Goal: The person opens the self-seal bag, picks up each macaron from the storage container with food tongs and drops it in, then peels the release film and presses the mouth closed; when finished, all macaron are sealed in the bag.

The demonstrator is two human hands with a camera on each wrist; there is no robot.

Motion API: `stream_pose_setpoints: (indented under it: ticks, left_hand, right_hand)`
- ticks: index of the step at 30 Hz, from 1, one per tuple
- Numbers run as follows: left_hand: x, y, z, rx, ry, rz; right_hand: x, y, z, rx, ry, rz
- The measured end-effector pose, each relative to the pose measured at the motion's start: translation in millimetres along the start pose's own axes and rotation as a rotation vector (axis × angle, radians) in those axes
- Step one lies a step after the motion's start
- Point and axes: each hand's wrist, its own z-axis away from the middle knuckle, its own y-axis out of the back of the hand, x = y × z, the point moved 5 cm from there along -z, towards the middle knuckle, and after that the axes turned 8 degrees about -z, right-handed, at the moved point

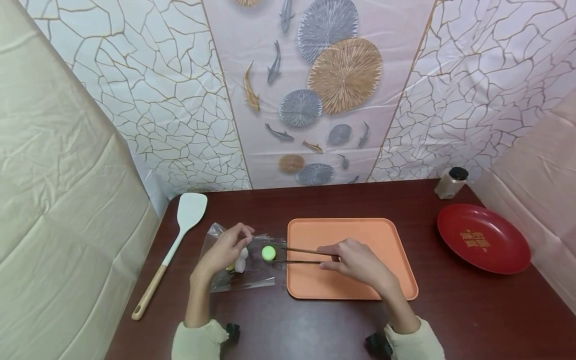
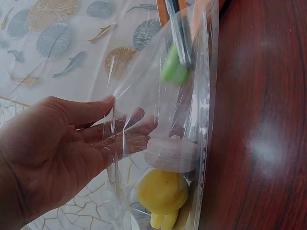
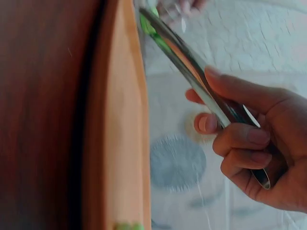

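Note:
My left hand [image 1: 227, 250] pinches the edge of a clear plastic bag [image 2: 129, 91] between thumb and finger, other fingers showing through the film. Inside the bag lie a small yellow figure [image 2: 163, 191] with two stubby legs and a pale whitish piece [image 2: 172, 155]. Metal tongs [image 1: 306, 250] are gripped by my right hand [image 1: 355, 260], over the orange tray [image 1: 360, 230]. Their tips reach left to the bag, around a small bright green piece [image 1: 268, 253], round from above and lobed in the left wrist view.
A white spatula [image 1: 190, 212] with a wooden handle lies at the left. On the right are a red oval plate [image 1: 504, 245] and a black-lidded jar [image 1: 451, 183]. Another bit of green [image 3: 128, 225] shows by the tray in the right wrist view. A patterned cloth stands behind the table.

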Motion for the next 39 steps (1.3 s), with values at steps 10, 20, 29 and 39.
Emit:
stream_pose_setpoints:
  ticks: [10, 20, 29, 39]
  left_hand:
    - [0.3, 1.5, 0.5, -0.002, 0.014, 0.001]
    - [0.1, 1.9, 0.6, -0.008, 0.029, 0.002]
    - [0.0, 1.1, 0.4, -0.009, 0.034, 0.021]
    - [1.0, 1.7, 1.2, 0.007, -0.006, 0.011]
  right_hand:
    - [-15.0, -34.3, -16.4, 0.102, -0.046, -0.038]
    - [-11.8, -19.9, -10.6, 0.073, -0.079, -0.076]
    - [37.0, 48.8, 41.0, -0.086, -0.123, -0.134]
    - [116.3, 98.5, 139.2, -0.116, -0.353, -0.368]
